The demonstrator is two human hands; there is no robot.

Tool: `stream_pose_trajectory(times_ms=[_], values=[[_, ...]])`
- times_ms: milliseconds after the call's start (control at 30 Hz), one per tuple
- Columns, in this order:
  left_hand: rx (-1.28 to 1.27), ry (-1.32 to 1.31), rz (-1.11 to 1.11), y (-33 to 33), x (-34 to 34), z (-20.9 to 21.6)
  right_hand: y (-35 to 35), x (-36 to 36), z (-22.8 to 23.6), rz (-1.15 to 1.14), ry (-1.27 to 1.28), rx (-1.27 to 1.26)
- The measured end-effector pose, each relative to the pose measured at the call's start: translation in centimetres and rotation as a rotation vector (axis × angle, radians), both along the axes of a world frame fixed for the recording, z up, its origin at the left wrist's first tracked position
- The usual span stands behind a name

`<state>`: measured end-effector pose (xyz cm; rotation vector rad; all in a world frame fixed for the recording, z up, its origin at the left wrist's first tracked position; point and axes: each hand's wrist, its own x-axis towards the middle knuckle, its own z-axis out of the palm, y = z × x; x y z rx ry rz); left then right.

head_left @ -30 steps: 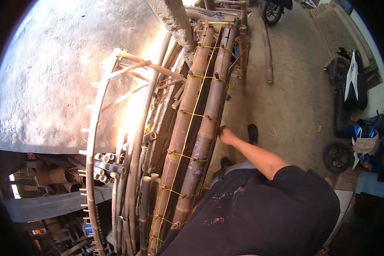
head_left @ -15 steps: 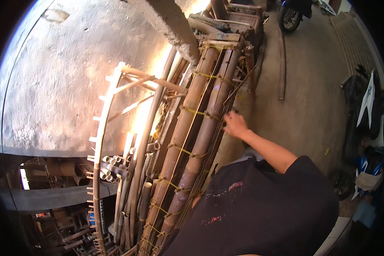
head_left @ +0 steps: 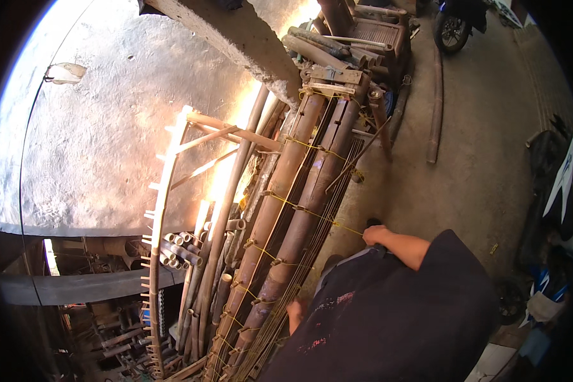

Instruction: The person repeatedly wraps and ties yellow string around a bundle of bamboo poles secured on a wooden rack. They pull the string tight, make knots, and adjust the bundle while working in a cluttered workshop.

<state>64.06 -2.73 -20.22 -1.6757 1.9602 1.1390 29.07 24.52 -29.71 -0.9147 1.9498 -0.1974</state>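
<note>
Two long brown bamboo poles (head_left: 312, 194) lie side by side, tied at intervals with thin yellow cord. My right hand (head_left: 374, 235) is closed around a length of yellow cord (head_left: 345, 226), which runs taut from the poles to my fist. Lower down, my left hand (head_left: 295, 314) is beside the thin strips (head_left: 312, 248) along the near pole's edge. It is partly hidden by my dark shirt, and its fingers do not show clearly. A thin stick (head_left: 358, 159) leans across the strips near the poles' far end.
A slatted bamboo frame (head_left: 162, 197) with short pegs stands left of the poles, near a stack of cut bamboo tubes (head_left: 179, 249). A concrete beam (head_left: 235, 48) slants overhead. One pole (head_left: 436, 108) lies on the floor; a motorcycle wheel (head_left: 452, 33) stands beyond it.
My right hand has drawn back from the near pole, down and to the right, with the yellow cord now stretched from it. My left hand shows more. The whole view has shifted slightly.
</note>
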Motion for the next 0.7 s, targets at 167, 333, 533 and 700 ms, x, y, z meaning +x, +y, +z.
stream_pose_trajectory(times_ms=[167,333,533,700], values=[[-0.224,-0.104,-0.338,2.7,6.3,-8.9,3.1,-12.4,4.4,-0.766,-0.656,-0.165],[-0.310,-0.169,-0.828,2.3,5.7,-7.2,0.0,-27.0,7.2,-1.343,0.355,-0.693],[0.121,0.187,0.365,0.2,0.0,-2.2,-4.0,-34.1,8.4,-1.249,0.375,-0.400],[-0.006,0.351,0.613,4.2,-0.5,1.9,-3.4,-25.8,6.9,-0.844,0.579,-0.265]])
